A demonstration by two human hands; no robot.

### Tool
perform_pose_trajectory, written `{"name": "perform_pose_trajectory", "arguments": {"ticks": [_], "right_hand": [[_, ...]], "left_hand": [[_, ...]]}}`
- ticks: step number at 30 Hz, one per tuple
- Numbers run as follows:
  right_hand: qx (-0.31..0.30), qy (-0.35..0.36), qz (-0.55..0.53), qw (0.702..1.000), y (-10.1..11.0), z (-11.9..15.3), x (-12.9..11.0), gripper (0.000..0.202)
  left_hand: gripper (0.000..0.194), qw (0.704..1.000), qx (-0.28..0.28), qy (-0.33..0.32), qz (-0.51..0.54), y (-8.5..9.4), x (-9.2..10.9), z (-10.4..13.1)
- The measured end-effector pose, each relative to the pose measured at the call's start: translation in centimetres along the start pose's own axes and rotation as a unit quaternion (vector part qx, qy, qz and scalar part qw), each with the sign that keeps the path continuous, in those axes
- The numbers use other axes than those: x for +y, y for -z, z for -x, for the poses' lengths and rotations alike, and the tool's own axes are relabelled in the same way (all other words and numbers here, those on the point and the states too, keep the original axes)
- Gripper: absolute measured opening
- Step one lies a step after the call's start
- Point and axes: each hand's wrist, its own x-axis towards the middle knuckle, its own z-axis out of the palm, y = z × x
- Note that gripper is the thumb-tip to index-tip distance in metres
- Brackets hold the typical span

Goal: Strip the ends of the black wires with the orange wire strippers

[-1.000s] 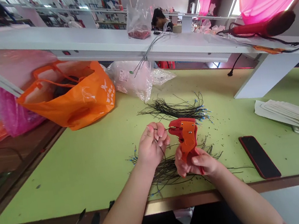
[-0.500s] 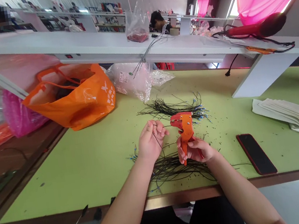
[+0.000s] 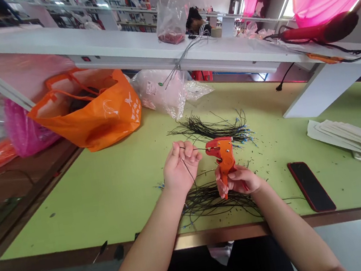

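Observation:
My left hand [image 3: 181, 165] is closed on a thin black wire [image 3: 189, 170], whose end reaches the jaws of an orange and red wire stripper [image 3: 226, 158]. The wire's other part hangs down below the palm. Wrapped round the stripper's handles is my right hand [image 3: 239, 179], holding the tool upright. Under both hands lies a bundle of black wires [image 3: 207, 204] on the green tabletop. A second bundle of black wires [image 3: 213, 129], with blue pieces at its right ends, rests farther back.
A black phone [image 3: 311, 186] and folded papers [image 3: 343, 136] lie to the right. An orange bag [image 3: 106, 115] and a clear plastic bag [image 3: 160, 91] stand at the back left. A white shelf [image 3: 102, 47] spans the table, with a heat gun [image 3: 321, 32] on it. Black scraps litter the tabletop.
The wire stripper's handles look squeezed closer together in my right hand. The wire's end stays at its jaws. The whole view has shifted slightly.

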Motion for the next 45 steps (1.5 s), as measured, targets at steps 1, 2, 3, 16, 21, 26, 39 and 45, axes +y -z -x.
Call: {"name": "perform_pose_trajectory", "arguments": {"ticks": [1, 2, 3, 16, 21, 26, 39, 45], "right_hand": [[-0.001, -0.004, 0.000, 1.000, 0.0, 0.0, 0.1, 0.034], [-0.001, -0.006, -0.002, 1.000, -0.1, -0.1, 0.2, 0.034], [0.000, -0.008, -0.002, 1.000, -0.1, -0.1, 0.3, 0.034], [-0.011, 0.000, 0.000, 1.000, -0.4, -0.2, 0.2, 0.033], [-0.006, 0.002, 0.009, 1.000, -0.6, -0.1, 0.1, 0.033], [0.004, 0.019, 0.014, 1.000, -0.3, 0.3, -0.2, 0.034], [-0.004, -0.008, 0.031, 0.999, 0.1, 0.5, -0.3, 0.037], [-0.004, -0.003, 0.037, 0.999, 0.1, 0.6, -0.4, 0.038]], "left_hand": [[0.052, 1.000, 0.000, 0.004, -0.004, 0.0, -0.1, 0.0], [0.052, 1.000, -0.001, 0.008, -0.007, 0.0, -0.2, 0.0], [0.051, 1.000, -0.003, 0.012, -0.011, 0.0, -0.3, 0.1], [0.050, 0.999, -0.015, 0.018, -0.039, -0.1, -1.2, 0.2], [0.051, 0.999, 0.004, 0.004, -0.047, -0.2, -1.3, 0.1], [0.052, 0.999, 0.008, -0.017, -0.037, -0.2, -1.3, 0.1], [0.045, 0.998, -0.058, 0.003, -0.002, 0.3, -1.3, 0.5], [0.048, 0.998, -0.054, -0.006, -0.037, 0.0, -1.3, 0.5]]}}
